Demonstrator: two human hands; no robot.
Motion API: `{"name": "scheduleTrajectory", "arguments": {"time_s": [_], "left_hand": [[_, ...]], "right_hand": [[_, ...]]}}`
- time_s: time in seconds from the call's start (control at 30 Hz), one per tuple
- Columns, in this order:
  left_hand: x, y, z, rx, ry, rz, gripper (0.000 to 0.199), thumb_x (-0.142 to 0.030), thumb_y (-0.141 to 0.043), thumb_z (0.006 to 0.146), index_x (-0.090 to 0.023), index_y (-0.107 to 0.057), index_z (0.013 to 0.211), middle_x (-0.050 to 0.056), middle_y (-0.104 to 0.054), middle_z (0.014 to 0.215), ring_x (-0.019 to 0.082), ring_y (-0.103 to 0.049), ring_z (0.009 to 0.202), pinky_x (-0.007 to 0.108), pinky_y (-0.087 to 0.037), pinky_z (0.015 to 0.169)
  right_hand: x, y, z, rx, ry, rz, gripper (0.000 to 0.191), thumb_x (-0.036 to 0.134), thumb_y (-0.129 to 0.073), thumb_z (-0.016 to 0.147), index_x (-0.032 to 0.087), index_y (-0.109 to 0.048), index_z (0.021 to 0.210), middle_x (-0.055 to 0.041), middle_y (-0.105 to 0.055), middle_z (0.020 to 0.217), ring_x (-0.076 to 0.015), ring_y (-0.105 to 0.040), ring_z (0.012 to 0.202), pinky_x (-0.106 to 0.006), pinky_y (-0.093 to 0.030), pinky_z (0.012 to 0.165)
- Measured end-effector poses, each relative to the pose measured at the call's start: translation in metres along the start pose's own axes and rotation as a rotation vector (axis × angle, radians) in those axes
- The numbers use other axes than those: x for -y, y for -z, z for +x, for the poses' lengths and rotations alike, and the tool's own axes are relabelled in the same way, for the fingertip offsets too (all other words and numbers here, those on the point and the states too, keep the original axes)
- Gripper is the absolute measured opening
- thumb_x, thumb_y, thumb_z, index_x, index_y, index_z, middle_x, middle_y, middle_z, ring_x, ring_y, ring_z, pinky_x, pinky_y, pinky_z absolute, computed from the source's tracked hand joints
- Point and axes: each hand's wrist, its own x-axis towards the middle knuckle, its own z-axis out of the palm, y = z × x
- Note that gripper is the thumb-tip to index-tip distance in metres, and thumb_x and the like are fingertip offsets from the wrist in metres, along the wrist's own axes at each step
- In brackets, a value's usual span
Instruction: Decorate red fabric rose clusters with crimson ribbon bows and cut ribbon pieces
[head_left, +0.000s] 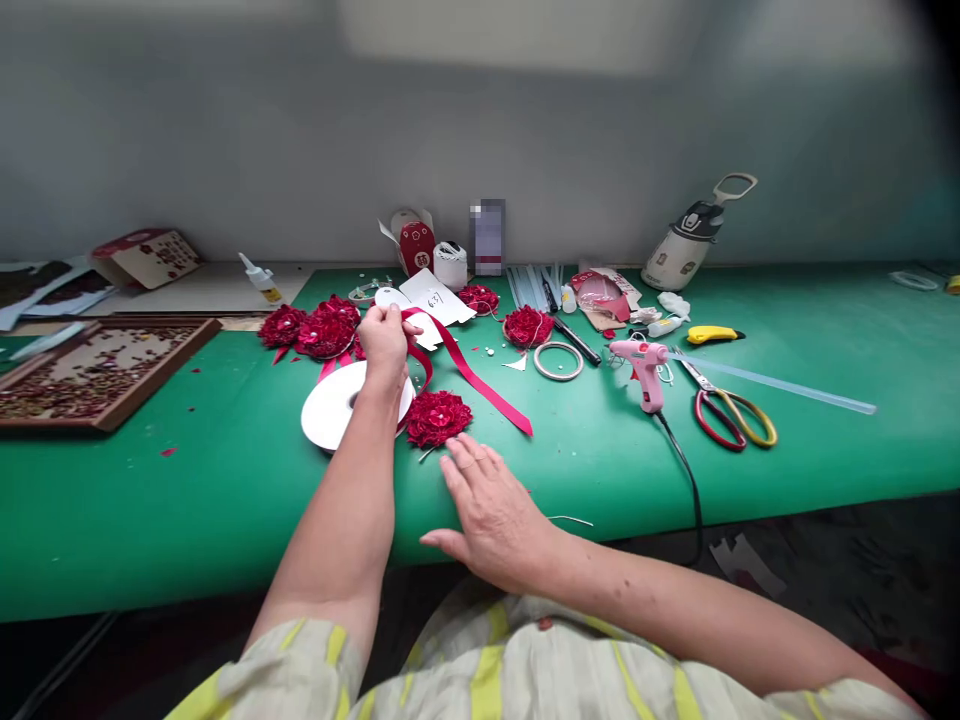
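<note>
Pinching ribbon point(484, 383) between left hand's point(385, 342) fingers, just beyond spool point(321, 408). Resting right hand point(495, 510) with fingers loosely spread, seemingly empty, by flower point(440, 418) right of spool. Seems partway: other flowers point(330, 328) formed beyond spool, loose-tailed ribbon apparently not yet fastened.

Long crimson fabric ribbon point(486, 386) — solid colour. Round deep-red fabric flower point(439, 417), pale centre. Round white spool point(328, 403). Smooth green table point(195, 520). Pink plastic glue gun point(642, 366), black cord point(683, 460). Steel scissors point(705, 382), red and yellow handles. Beige cloth shirt point(585, 665) — yellow stripes.
</note>
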Motion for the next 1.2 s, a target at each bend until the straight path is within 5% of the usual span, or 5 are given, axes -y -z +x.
{"name": "scheduleTrajectory", "arguments": {"time_s": [0.13,0.3,0.7,0.9,1.2], "left_hand": [[-0.002,-0.004,-0.006,0.107,-0.078,-0.015,0.017,-0.024,-0.049,0.081,-0.018,-0.047,0.066,-0.006,-0.049,0.046,0.01,-0.057,0.044,0.016,-0.04,0.041],[0.006,-0.01,-0.01,0.135,-0.106,-0.015,0.016,-0.024,-0.05,0.081,-0.017,-0.048,0.066,-0.006,-0.049,0.044,0.01,-0.055,0.042,0.017,-0.038,0.039],[-0.027,-0.026,-0.015,0.342,-0.21,0.22,0.017,-0.019,-0.05,0.08,-0.018,-0.049,0.063,-0.004,-0.049,0.039,0.012,-0.054,0.038,0.019,-0.037,0.039],[-0.035,-0.006,-0.027,0.446,-0.2,0.365,0.018,-0.02,-0.052,0.079,-0.018,-0.05,0.061,-0.002,-0.052,0.04,0.014,-0.056,0.041,0.022,-0.041,0.042],[-0.047,0.041,-0.038,0.324,-0.105,0.096,0.011,-0.021,-0.056,0.079,-0.017,-0.052,0.069,-0.005,-0.047,0.043,0.012,-0.054,0.044,0.021,-0.044,0.046]], "right_hand": [[0.006,-0.004,-0.003,-0.061,-0.108,-0.002,0.07,0.054,-0.045,0.088,0.0,-0.043,0.132,-0.026,-0.041,0.138,-0.0344,-0.031,0.132,-0.051,-0.031,0.106],[0.036,-0.012,-0.026,-0.051,0.532,0.249,0.033,0.041,-0.045,0.091,0.015,-0.061,0.102,-0.0081,-0.063,0.11,-0.0211,-0.05,0.111,-0.038,-0.04,0.097],[0.04,-0.022,0.008,-0.093,0.114,0.076,0.058,0.041,-0.061,0.082,0.002,-0.049,0.123,-0.0263,-0.044,0.131,-0.0346,-0.036,0.125,-0.048,-0.034,0.101],[0.07,-0.043,-0.025,-0.009,0.722,0.294,0.015,0.031,-0.052,0.088,0.02,-0.061,0.088,-0.007,-0.066,0.1,-0.0159,-0.056,0.101,-0.026,-0.047,0.085],[-0.043,0.025,-0.1,-0.511,-0.256,0.281,0.035,0.015,-0.048,0.089,0.019,-0.05,0.123,-0.0135,-0.052,0.124,-0.0255,-0.046,0.12,-0.048,-0.039,0.1]]}}
